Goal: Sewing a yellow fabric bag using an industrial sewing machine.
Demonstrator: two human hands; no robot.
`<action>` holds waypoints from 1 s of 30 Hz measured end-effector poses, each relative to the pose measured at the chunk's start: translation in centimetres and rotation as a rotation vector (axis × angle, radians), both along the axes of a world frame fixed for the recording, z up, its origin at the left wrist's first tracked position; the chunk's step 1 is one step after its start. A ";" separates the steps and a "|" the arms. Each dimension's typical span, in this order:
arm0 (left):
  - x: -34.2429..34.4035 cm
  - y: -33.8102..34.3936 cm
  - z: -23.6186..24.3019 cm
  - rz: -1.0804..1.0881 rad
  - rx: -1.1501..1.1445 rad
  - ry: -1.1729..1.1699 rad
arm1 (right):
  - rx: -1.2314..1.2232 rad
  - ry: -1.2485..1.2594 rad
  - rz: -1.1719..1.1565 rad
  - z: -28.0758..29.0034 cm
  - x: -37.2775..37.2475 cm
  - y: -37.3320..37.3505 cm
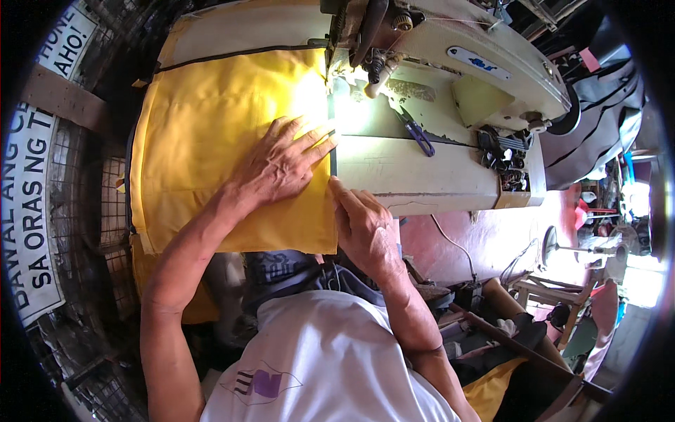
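A yellow fabric panel (197, 126) lies across the left of a sewing machine bed, with a dark strip (332, 162) along its right edge at the lit needle area. My left hand (281, 158) rests on the panel with its fingers spread, their tips near that strip. My right hand (362, 225) grips the panel's right edge lower down, near the front corner, with fingers bent. The cream sewing machine (506, 88) arches over the bed (436, 169) at upper right, and purple-handled scissors (420, 137) lie right of the needle.
Wire mesh and signboards (39, 232) stand at the left. Dark mechanical parts (503, 158) sit at the bed's right end. Below are a cable (450, 243) and piled materials. A fan (550, 246), wooden frames and a dark draped cover (590, 141) are at the right.
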State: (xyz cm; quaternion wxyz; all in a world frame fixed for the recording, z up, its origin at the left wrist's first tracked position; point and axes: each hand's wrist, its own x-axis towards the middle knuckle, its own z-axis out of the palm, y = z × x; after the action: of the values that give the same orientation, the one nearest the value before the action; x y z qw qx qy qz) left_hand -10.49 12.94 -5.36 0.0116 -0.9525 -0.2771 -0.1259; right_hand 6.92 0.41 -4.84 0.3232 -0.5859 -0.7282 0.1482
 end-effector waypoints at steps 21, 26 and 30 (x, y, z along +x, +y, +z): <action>-0.3 3.2 0.1 -0.043 0.002 -0.213 | 0.047 -0.181 -0.049 0.1 -0.7 3.8; -0.3 5.7 -0.1 -0.115 0.006 -0.228 | 0.077 -0.180 -0.079 -0.3 -0.9 5.7; 0.0 6.3 0.6 -0.128 -0.011 -0.289 | 0.115 -0.181 -0.100 -0.5 -1.1 6.1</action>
State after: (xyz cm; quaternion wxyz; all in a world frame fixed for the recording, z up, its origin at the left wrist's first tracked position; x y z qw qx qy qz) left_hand -10.51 19.19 -4.72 -0.0418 -0.9402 -0.2151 -0.2607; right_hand 5.84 6.56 -5.39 0.2959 -0.6131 -0.7316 0.0364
